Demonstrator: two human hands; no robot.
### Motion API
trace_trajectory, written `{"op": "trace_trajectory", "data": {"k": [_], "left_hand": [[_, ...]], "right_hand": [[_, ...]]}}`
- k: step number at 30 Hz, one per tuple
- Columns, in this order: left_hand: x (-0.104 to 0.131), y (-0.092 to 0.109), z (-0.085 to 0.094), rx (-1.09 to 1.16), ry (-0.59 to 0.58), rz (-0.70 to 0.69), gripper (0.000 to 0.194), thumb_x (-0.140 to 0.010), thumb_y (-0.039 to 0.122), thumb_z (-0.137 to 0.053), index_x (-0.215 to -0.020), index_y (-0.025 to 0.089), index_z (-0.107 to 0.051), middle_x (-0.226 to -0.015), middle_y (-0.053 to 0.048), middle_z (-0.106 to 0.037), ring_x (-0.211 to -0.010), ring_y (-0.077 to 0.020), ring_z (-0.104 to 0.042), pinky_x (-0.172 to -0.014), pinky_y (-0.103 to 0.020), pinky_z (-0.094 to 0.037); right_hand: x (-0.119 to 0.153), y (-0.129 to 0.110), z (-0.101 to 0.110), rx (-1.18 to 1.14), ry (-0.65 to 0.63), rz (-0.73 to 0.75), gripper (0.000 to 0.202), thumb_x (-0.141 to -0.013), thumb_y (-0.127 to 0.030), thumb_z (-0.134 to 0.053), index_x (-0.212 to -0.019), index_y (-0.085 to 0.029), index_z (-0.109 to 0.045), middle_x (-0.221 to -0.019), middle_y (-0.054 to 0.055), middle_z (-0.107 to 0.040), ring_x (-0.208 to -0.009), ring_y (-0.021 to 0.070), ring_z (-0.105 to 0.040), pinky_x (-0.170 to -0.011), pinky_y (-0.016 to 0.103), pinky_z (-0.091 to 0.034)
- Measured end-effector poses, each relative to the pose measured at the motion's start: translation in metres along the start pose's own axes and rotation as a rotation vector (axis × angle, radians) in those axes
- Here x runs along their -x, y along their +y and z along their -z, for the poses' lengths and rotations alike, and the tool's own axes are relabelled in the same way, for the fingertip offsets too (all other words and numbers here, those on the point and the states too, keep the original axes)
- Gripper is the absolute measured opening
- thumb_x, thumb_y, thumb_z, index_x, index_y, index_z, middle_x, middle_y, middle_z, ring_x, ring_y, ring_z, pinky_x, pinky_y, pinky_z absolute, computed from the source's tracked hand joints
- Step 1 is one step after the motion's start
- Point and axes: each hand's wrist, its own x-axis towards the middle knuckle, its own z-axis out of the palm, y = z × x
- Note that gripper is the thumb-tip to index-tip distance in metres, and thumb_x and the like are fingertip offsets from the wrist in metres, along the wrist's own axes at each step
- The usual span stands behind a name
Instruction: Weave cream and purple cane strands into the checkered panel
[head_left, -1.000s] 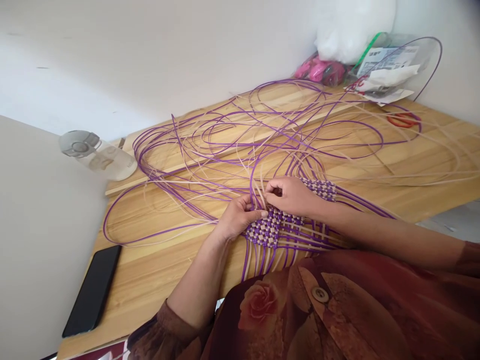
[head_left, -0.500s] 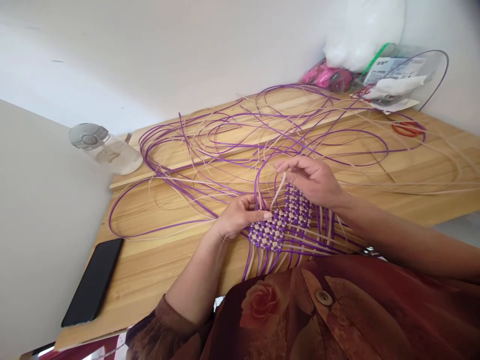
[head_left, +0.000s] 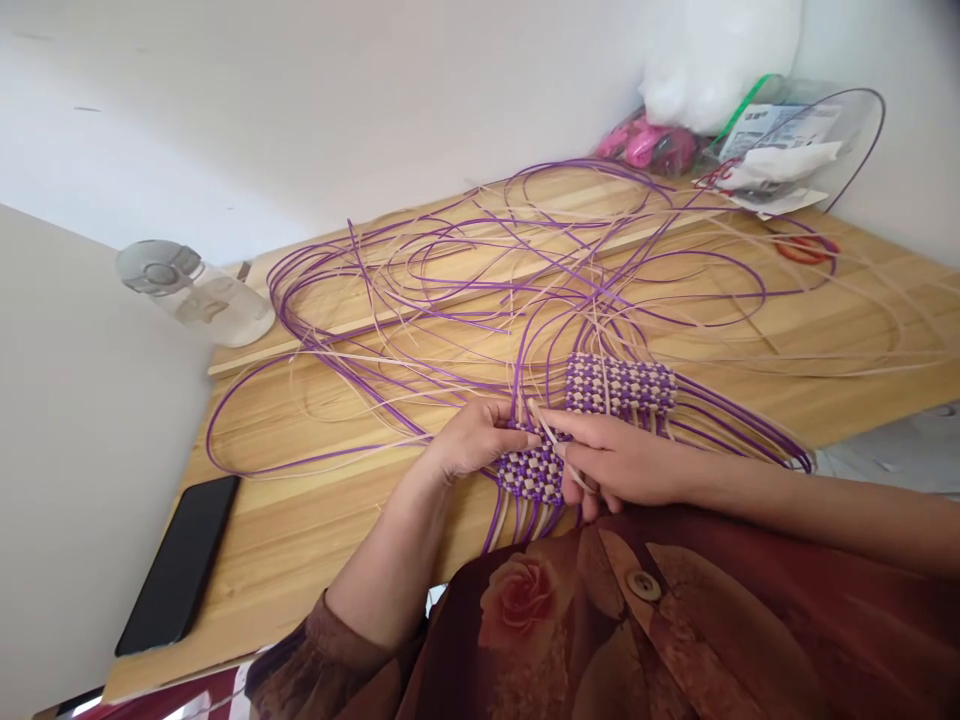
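Observation:
A woven piece (head_left: 529,472) in purple and beige strands lies at the table's front edge, close to my body. My left hand (head_left: 480,440) pinches its upper left edge, thumb on top. My right hand (head_left: 611,455) is closed on a beige strand (head_left: 547,425) at the right side of this woven part, its lower fingers curled beneath. Behind my right hand, another woven section (head_left: 621,383) shows, with purple strands running off to the right. Whether both sections join is hidden by the hand. Loose strands rise from the weave's far edge.
Long purple and beige strands (head_left: 450,250) sprawl over the wooden table (head_left: 300,560). A phone (head_left: 178,565) lies at left, below a clear bottle (head_left: 214,300) with a grey lid. Orange-handled scissors (head_left: 806,248), a plastic bag with papers (head_left: 780,150) and a pink bundle (head_left: 646,147) sit at right.
My right hand has come down and toward my body with the beige strand. The right woven section now lies flatter and farther right. My left hand has kept its grip.

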Motion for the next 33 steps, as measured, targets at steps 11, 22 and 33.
{"op": "trace_trajectory", "data": {"k": [11,22,33], "left_hand": [[-0.008,-0.005,-0.027,-0.249,0.444,-0.121,0.022,-0.064,0.027,-0.078,-0.082,0.013,-0.075,-0.080,-0.003,-0.073,-0.073,-0.0161,-0.063,-0.071,-0.025,-0.046],[-0.014,-0.013,-0.025,-0.052,0.407,-0.205,0.021,-0.063,0.026,-0.079,-0.079,0.013,-0.074,-0.073,0.000,-0.070,-0.067,-0.0139,-0.059,-0.071,-0.025,-0.046],[-0.013,-0.010,-0.026,-0.130,0.410,-0.220,0.024,-0.065,0.034,-0.080,-0.076,0.014,-0.073,-0.075,0.000,-0.069,-0.070,-0.0146,-0.059,-0.073,-0.025,-0.045]], "right_hand": [[-0.013,0.015,-0.007,-0.218,0.030,0.027,0.070,-0.097,-0.022,-0.034,-0.158,-0.027,0.001,-0.074,0.002,-0.070,-0.060,0.0173,-0.070,-0.048,0.023,-0.050],[-0.034,0.002,0.042,0.551,0.446,0.630,0.032,-0.087,-0.020,-0.049,-0.106,-0.017,-0.074,-0.091,0.006,-0.076,-0.080,0.0175,-0.070,-0.075,0.028,-0.050],[-0.052,-0.011,0.047,0.457,0.271,0.520,0.027,-0.089,-0.014,-0.042,-0.091,-0.015,-0.069,-0.075,0.003,-0.065,-0.068,0.0128,-0.058,-0.067,0.025,-0.044]]}}
